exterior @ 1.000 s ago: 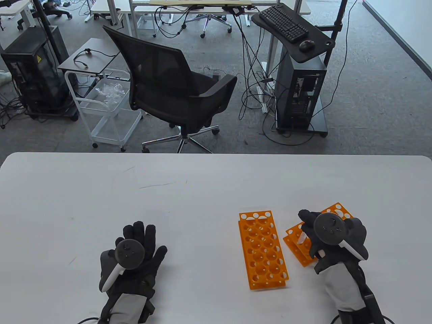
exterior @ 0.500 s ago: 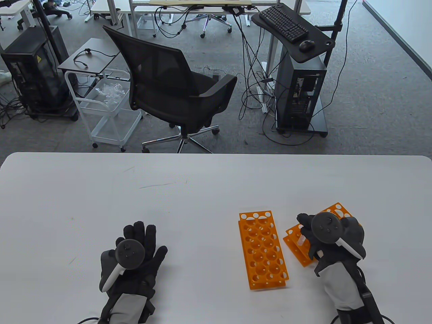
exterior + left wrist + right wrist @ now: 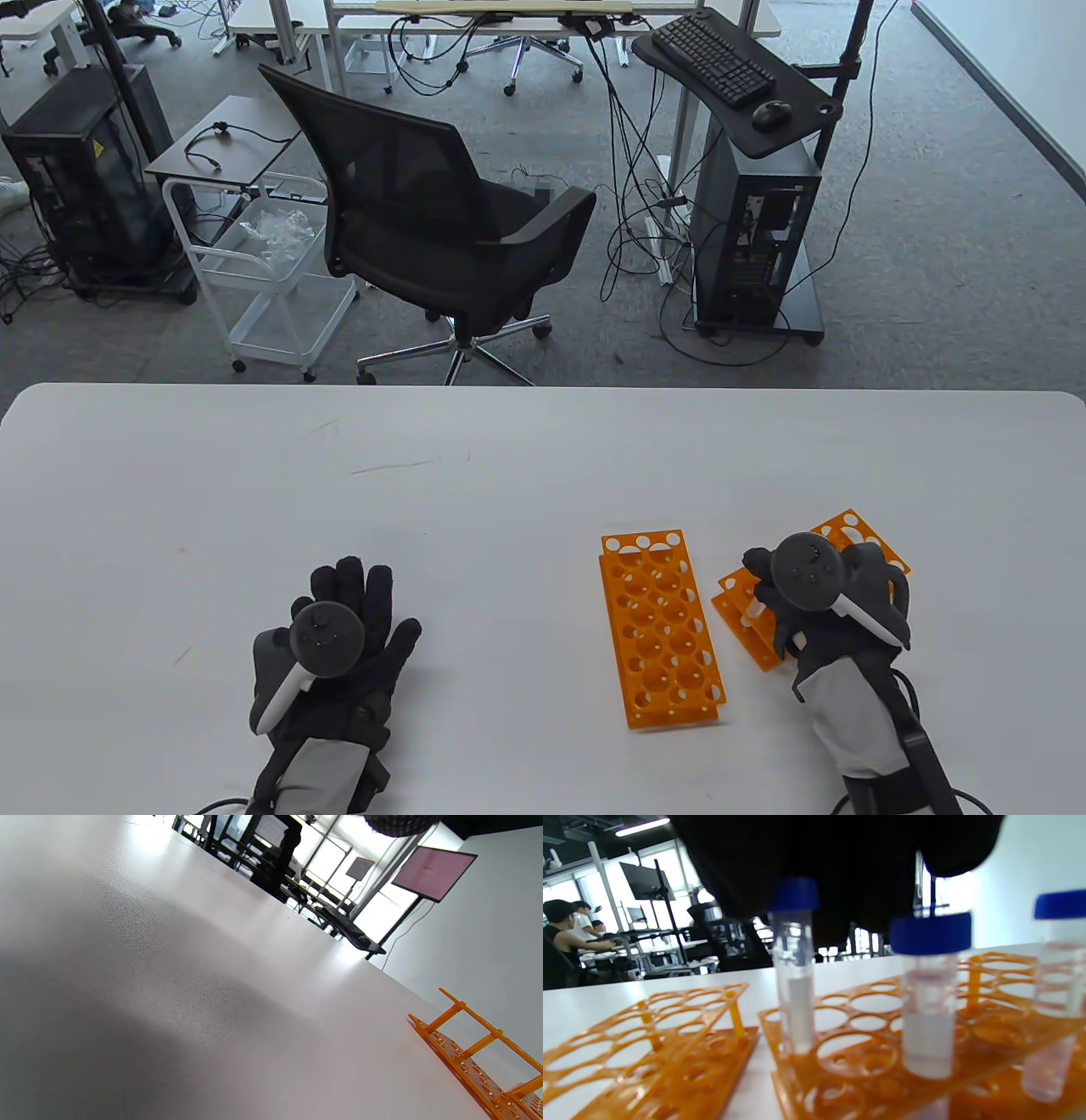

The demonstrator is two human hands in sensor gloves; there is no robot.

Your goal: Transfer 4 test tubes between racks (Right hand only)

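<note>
My right hand [image 3: 768, 586] is over the near-left end of the right orange rack [image 3: 853, 531], which holds three blue-capped test tubes. Its fingers pinch the blue cap of one test tube [image 3: 752, 604] [image 3: 795, 971] that stands in a rack hole. Two more tubes [image 3: 929, 993] [image 3: 1054, 993] stand beside it in the right rack [image 3: 865, 1052]. The empty orange rack [image 3: 662, 628] [image 3: 645, 1035] lies just left of it. My left hand [image 3: 339, 620] rests flat on the table, fingers spread, holding nothing.
The white table [image 3: 424, 509] stretches wide to the left and far side of the racks. The empty rack's end shows in the left wrist view [image 3: 479, 1060]. A black office chair [image 3: 441, 229] stands beyond the table's far edge.
My right hand has shifted a little left and lower over the tube, so less of the tube shows beneath it. The left hand has not moved.
</note>
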